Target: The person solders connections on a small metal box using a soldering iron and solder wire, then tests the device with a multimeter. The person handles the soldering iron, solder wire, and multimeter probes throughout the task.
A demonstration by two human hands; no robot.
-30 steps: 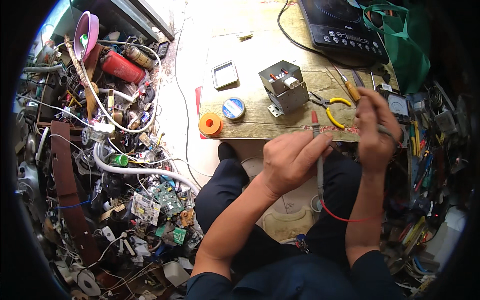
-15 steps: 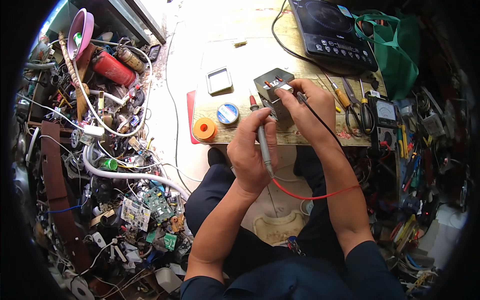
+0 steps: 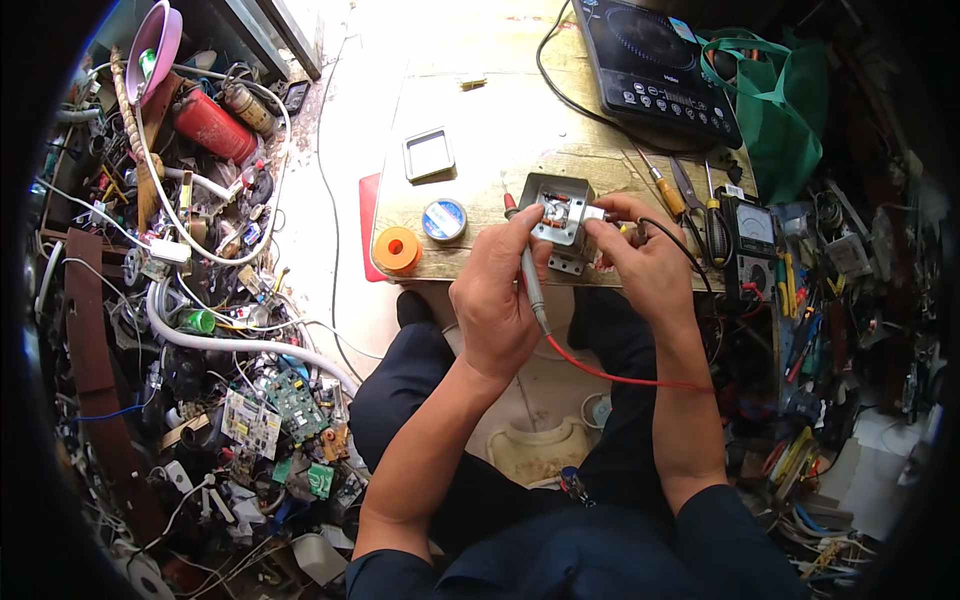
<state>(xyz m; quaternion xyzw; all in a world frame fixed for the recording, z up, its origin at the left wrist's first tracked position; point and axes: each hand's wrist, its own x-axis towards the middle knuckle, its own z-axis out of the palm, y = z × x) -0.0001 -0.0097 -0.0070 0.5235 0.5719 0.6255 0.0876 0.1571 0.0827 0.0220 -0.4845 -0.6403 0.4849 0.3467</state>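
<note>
My left hand (image 3: 495, 300) is closed round a grey test probe (image 3: 531, 275) with a red collar, its red lead running off to the right. The left thumb and fingertips also reach the near left edge of an open metal-cased electrical part (image 3: 569, 240). Coils and small reddish pieces show inside its box. My right hand (image 3: 650, 260) pinches the right side of this part, at a white block (image 3: 593, 212). A black lead (image 3: 672, 232) comes out of the same hand; the probe on it is mostly hidden by the fingers.
On the wooden table (image 3: 480, 130) lie a square frame-like lid (image 3: 428, 155), a round tin (image 3: 444, 220) and an orange spool (image 3: 397, 250). An induction cooker (image 3: 660, 75), scissors (image 3: 686, 190), screwdriver (image 3: 664, 190) and analog meter (image 3: 753, 235) are at right. Heaped scrap (image 3: 240, 350) fills the left.
The metal-cased part has been turned, so its open box with the coils now faces up. My right hand has moved lower and to its right side. The view has shifted slightly.
</note>
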